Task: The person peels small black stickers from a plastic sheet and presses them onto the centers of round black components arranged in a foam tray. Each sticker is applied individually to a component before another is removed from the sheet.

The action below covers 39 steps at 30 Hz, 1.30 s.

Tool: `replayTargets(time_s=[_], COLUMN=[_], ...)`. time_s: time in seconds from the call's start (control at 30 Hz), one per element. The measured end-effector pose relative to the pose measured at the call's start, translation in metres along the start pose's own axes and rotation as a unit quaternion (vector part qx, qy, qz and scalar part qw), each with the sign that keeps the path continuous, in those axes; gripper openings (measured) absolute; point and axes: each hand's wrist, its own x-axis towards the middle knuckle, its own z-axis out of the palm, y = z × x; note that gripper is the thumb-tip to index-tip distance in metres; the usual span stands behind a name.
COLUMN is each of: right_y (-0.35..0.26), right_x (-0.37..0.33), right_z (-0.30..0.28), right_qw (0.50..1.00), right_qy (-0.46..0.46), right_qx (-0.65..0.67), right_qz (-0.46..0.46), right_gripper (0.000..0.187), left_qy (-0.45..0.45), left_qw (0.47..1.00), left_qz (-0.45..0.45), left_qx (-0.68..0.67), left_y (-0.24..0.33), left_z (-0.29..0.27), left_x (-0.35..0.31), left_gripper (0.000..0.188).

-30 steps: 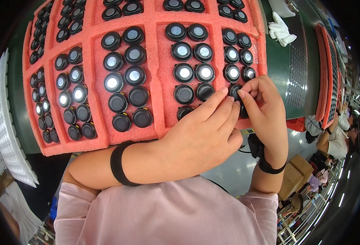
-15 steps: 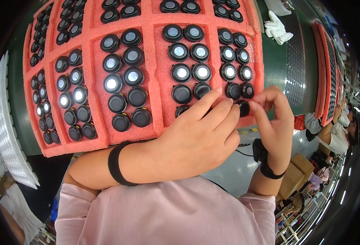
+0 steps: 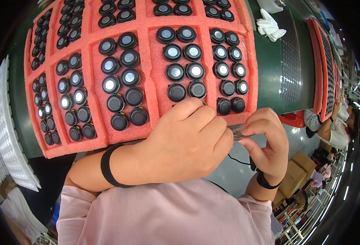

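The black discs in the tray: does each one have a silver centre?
No, several discs in the tray show plain black tops.

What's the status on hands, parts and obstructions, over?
Left hand curled, grip hidden. Right hand pinching thin greyish piece. Black round parts in red foam tray. Left hand hides part of near edge.

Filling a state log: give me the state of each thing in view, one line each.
left hand, curled; fingertips hidden
right hand, thumb and forefinger at film; firmness of grip unclear
film, between the two hands
tray, divided, lying flat
discs, set in tray; some silver-centred, others plain black
glove, crumpled on table
other trays, stacked
wristbands, worn
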Motion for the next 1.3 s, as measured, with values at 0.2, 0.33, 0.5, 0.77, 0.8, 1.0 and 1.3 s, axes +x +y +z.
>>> replayTargets(time_s=[0.2, 0.33, 0.5, 0.77, 0.8, 1.0, 1.3], right_y=[-0.005, -0.003, 0.001, 0.002, 0.003, 0.010, 0.023], right_x=[0.002, 0.001, 0.001, 0.003, 0.003, 0.002, 0.004], right_z=[0.007, 0.009, 0.009, 0.011, 0.010, 0.007, 0.004], right_qw=[0.998, 0.998, 0.997, 0.997, 0.997, 0.997, 0.996], right_qy=[0.038, 0.047, 0.046, 0.061, 0.055, 0.050, 0.044], right_qx=[-0.024, -0.028, -0.034, -0.025, -0.030, -0.027, 0.000], right_qz=[-0.032, -0.045, -0.060, -0.039, -0.042, -0.059, -0.081], right_gripper=[0.029, 0.028, 0.027, 0.025, 0.025, 0.025, 0.025], left_qy=[0.000, 0.012, 0.016, 0.005, 0.005, -0.013, -0.029], left_qw=[1.000, 1.000, 0.999, 1.000, 1.000, 0.999, 0.996], left_qz=[-0.009, -0.009, -0.013, -0.010, -0.008, -0.018, -0.060], left_qx=[-0.011, -0.018, -0.027, -0.028, -0.025, -0.036, -0.056], left_y=[0.000, 0.001, 0.001, -0.001, -0.001, 0.000, -0.006], left_z=[-0.004, -0.004, -0.005, -0.003, -0.003, -0.002, 0.000], left_x=[0.002, 0.003, 0.004, 0.008, 0.009, 0.012, 0.012], left_gripper=[0.029, 0.033, 0.036, 0.036, 0.036, 0.034, 0.029])
